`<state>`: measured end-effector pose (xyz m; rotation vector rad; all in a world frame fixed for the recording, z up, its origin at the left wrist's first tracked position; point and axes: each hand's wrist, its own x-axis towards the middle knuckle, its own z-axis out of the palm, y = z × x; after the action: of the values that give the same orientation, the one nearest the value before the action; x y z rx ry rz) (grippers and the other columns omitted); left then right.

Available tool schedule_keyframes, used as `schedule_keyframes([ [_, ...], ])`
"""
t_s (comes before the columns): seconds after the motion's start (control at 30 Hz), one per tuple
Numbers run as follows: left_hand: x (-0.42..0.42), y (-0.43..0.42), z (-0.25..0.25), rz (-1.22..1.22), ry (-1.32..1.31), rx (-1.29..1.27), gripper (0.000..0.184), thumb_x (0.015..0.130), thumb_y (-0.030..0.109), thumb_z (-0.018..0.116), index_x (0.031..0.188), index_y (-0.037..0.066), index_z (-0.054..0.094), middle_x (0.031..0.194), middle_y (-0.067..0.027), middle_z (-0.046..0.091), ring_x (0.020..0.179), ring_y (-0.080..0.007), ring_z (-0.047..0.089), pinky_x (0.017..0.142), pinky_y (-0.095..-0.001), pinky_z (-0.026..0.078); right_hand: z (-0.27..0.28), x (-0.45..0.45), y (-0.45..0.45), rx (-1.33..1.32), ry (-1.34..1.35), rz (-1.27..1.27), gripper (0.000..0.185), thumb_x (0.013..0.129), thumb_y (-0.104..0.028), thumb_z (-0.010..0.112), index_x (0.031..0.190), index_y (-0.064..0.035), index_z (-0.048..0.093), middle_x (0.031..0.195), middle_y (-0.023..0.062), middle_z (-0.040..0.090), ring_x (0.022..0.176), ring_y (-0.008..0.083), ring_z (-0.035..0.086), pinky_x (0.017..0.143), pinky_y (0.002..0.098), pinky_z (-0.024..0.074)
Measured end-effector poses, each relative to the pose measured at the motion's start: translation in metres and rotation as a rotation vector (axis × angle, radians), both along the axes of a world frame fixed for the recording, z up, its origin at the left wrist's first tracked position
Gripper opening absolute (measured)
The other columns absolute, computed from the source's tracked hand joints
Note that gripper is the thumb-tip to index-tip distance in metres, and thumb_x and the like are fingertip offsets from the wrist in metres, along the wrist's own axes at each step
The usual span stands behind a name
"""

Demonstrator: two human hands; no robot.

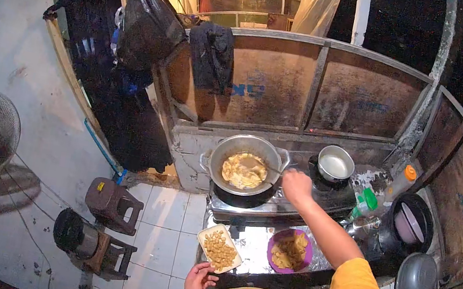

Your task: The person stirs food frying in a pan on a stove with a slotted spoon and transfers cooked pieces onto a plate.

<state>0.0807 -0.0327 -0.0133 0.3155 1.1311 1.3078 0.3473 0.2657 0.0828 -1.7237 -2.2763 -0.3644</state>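
A large grey wok (214,167) with two side handles sits on the stove, and pale yellow food (244,170) lies in liquid inside it. My right hand (297,187) is closed around a long-handled cooking utensil (275,170) that reaches into the wok; its head is hidden. Low in the view, my left hand (200,280) grips the near edge of a cream rectangular tray (204,236). Small tan diced pieces (219,250) fill the tray. Right of it, a purple bowl (272,257) holds golden-brown pieces on the shiny counter.
A small metal pot (335,164) with pale liquid stands on the right burner. Beyond it are an orange-capped bottle (401,182) and a green-topped bottle (367,200). Dark basins (415,279) lean at far right. Brown stools (112,204) stand on the tiled floor at left.
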Motion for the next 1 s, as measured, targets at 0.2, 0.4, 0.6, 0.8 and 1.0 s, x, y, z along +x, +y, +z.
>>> schedule_keyframes([
  [0.2,-0.007,-0.010,-0.007,0.044,-0.004,-0.010,0.025,0.091,0.012,0.050,0.113,0.000,0.046,0.096,-0.0137,0.061,0.071,-0.0219,0.064,0.055,-0.0258,0.052,0.020,0.025,-0.042,0.003,0.066,-0.007,0.010,0.070,-0.010,0.058,0.077,-0.0070,0.065,0.078,0.0111,0.061,0.075,0.0282,0.064,0.062,0.0399,0.0520],
  [0.4,0.001,-0.004,-0.005,0.025,0.007,-0.020,0.027,0.088,0.013,0.054,0.112,0.002,0.048,0.095,-0.0113,0.060,0.071,-0.0214,0.063,0.057,-0.0271,0.052,-0.031,0.014,-0.026,0.041,-0.007,-0.035,0.014,0.075,-0.014,0.054,0.075,-0.0075,0.065,0.081,0.0106,0.061,0.076,0.0269,0.062,0.065,0.0402,0.0506],
  [0.6,-0.002,-0.001,-0.005,-0.002,0.014,-0.009,0.024,0.091,0.013,0.052,0.112,0.001,0.048,0.094,-0.0120,0.060,0.070,-0.0204,0.064,0.054,-0.0238,0.051,0.002,0.024,-0.030,-0.014,0.069,-0.148,0.014,0.076,-0.015,0.054,0.079,-0.0082,0.067,0.084,0.0103,0.062,0.081,0.0267,0.063,0.068,0.0391,0.0512],
  [0.8,0.000,0.000,-0.008,-0.037,0.004,-0.004,0.024,0.092,0.014,0.051,0.112,0.002,0.048,0.094,-0.0116,0.060,0.071,-0.0200,0.064,0.054,-0.0237,0.051,-0.020,0.002,-0.027,-0.007,0.014,-0.082,0.015,0.077,-0.015,0.054,0.079,-0.0077,0.067,0.084,0.0096,0.064,0.082,0.0258,0.062,0.068,0.0391,0.0512],
  [1.0,0.003,0.001,-0.008,-0.030,-0.001,0.003,0.025,0.089,0.012,0.053,0.111,0.002,0.048,0.094,-0.0120,0.061,0.071,-0.0225,0.065,0.056,-0.0274,0.054,-0.053,-0.015,-0.004,0.056,-0.022,-0.052,0.015,0.078,-0.016,0.053,0.080,-0.0082,0.066,0.085,0.0083,0.064,0.082,0.0249,0.062,0.066,0.0381,0.0523],
])
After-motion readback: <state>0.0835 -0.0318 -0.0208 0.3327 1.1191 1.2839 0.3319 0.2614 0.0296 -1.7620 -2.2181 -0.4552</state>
